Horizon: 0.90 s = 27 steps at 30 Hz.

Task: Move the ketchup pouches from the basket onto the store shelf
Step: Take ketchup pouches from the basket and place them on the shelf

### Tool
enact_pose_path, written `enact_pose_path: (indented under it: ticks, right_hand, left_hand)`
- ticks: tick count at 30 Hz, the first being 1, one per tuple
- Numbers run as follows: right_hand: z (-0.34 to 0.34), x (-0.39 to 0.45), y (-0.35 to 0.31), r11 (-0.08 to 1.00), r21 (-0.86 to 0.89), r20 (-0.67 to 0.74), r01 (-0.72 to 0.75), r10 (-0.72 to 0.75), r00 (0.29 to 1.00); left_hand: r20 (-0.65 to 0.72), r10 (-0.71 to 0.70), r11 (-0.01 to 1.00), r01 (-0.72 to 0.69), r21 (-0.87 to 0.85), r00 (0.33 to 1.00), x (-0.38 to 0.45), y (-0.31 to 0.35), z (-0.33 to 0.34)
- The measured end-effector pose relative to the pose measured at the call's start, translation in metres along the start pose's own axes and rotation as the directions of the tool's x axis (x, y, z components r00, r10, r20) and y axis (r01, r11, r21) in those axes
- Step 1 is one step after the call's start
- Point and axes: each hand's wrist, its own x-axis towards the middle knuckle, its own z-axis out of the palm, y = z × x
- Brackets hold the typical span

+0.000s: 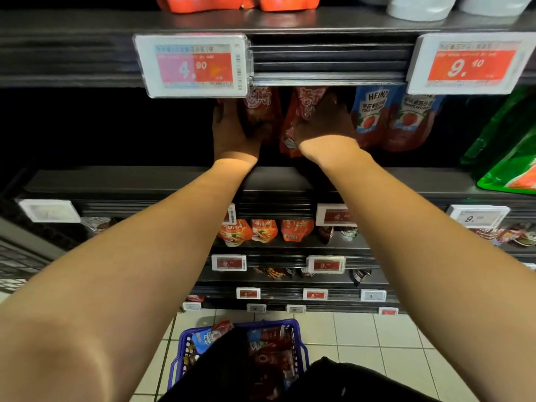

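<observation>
Two red pouches [262, 111] stood upright near the shelf [272, 177] front, Chinese print unreadable, beside Heinz "Tomato Ketchup" pouches [374, 111], under tags "4.90" [193, 65] and "9.10" [470, 63]; left hand [235, 132] gripped one, right hand [323, 120] the other; more lay in the basket [240, 352].

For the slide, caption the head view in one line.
Both hands, left and right, set red pouches on a dark shelf beside Heinz pouches; basket below.
</observation>
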Motion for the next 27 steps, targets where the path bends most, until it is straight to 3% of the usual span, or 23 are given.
enact_pose_path:
  ticks: [4,11,14,16,19,23,27]
  right_hand:
    - [0.007,0.017,-0.005,0.999,0.047,0.032,-0.005,0.004,0.999]
    - [0.012,0.023,-0.001,0.994,-0.049,-0.003,0.099,-0.1,0.995]
    - [0.012,0.007,0.003,0.999,0.027,-0.053,0.037,-0.035,0.998]
    - [0.013,-0.008,0.007,0.998,-0.04,-0.023,0.057,-0.058,0.998]
    - [0.013,-0.033,0.018,1.0,-0.007,0.072,0.023,-0.023,0.997]
    - [0.009,-0.065,0.042,1.0,-0.014,0.066,0.011,-0.01,0.998]
    - [0.004,-0.097,0.056,0.992,0.084,0.025,0.097,-0.099,0.995]
  left_hand:
    - [-0.008,-0.001,1.0,0.001,0.008,1.0,0.001,0.0,-0.001]
    - [-0.036,-0.015,1.0,0.015,-0.021,0.999,0.002,-0.004,0.0]
    - [-0.04,0.01,1.0,-0.009,0.029,0.999,0.002,-0.003,0.001]
    - [-0.042,-0.002,0.999,0.004,0.052,0.999,0.001,-0.002,0.0]
    - [-0.011,0.007,0.997,-0.006,0.077,1.0,-0.002,0.0,-0.002]
    - [0.073,-0.04,0.995,0.033,0.093,0.997,-0.016,-0.003,-0.013]
    - [0.104,-0.046,0.999,0.048,-0.022,0.994,-0.046,-0.008,-0.036]
